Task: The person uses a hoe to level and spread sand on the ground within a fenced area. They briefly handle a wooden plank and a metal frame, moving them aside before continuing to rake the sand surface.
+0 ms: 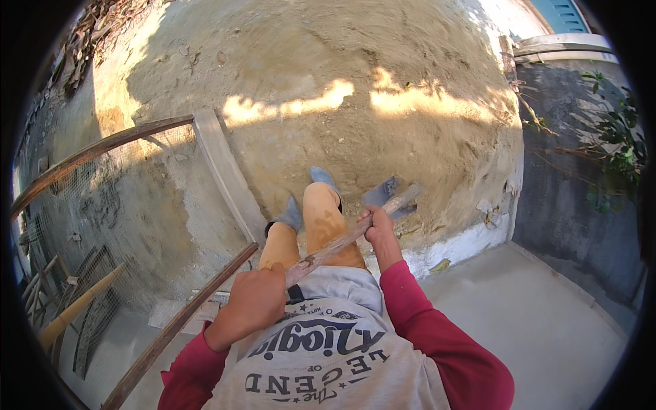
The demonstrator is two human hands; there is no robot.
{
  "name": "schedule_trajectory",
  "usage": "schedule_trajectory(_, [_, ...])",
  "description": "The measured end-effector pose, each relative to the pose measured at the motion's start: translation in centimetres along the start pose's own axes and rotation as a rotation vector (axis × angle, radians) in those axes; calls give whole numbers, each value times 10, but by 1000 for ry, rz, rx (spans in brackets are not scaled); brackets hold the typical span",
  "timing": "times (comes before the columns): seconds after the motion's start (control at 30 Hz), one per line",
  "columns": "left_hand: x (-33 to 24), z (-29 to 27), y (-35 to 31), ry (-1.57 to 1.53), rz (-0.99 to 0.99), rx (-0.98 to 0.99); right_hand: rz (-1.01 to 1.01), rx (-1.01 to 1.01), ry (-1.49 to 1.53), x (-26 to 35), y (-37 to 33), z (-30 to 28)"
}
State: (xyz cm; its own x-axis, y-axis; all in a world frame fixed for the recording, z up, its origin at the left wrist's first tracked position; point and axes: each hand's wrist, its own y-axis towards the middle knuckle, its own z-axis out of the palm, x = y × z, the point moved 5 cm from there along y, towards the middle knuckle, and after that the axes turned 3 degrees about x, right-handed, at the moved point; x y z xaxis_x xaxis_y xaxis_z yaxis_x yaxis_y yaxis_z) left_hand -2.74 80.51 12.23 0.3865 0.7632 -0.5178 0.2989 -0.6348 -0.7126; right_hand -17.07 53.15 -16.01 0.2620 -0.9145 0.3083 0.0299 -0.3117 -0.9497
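Observation:
My left hand (pixel 257 298) is closed round the near end of a long wooden handle, in front of my waist. Further up the same handle, my right hand (pixel 378 224) grips it close to the metal blade. Together they hold what looks like a hoe (pixel 333 248), slanting from lower left to upper right. Its flat grey blade (pixel 380 192) is low over the sand (pixel 437 157), partly behind the handle; whether it touches cannot be made out. My boots (pixel 290 214) stand on the sand, left of the blade.
A wooden-framed mesh screen (pixel 109 160) stands at my left, with a bamboo pole (pixel 75 314) and wood pieces near it. A dark wall (pixel 557 171) and leafy branches (pixel 618 130) border the right. Smooth grey concrete (pixel 492 307) lies lower right; dry leaves (pixel 92 44) lie far left.

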Motion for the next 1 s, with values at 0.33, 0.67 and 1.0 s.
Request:
schedule_trajectory(0.33, [-96,52,155,-888,-294,-510,-482,611,-680,152,-26,253])
schedule_trajectory(0.67, [-170,181,378,-1198,-551,-532,-356,553,-1050,164,161,127])
schedule_trajectory(1.0, [-208,171,364,-1842,-499,-125,-268,354,-1420,150,206,52])
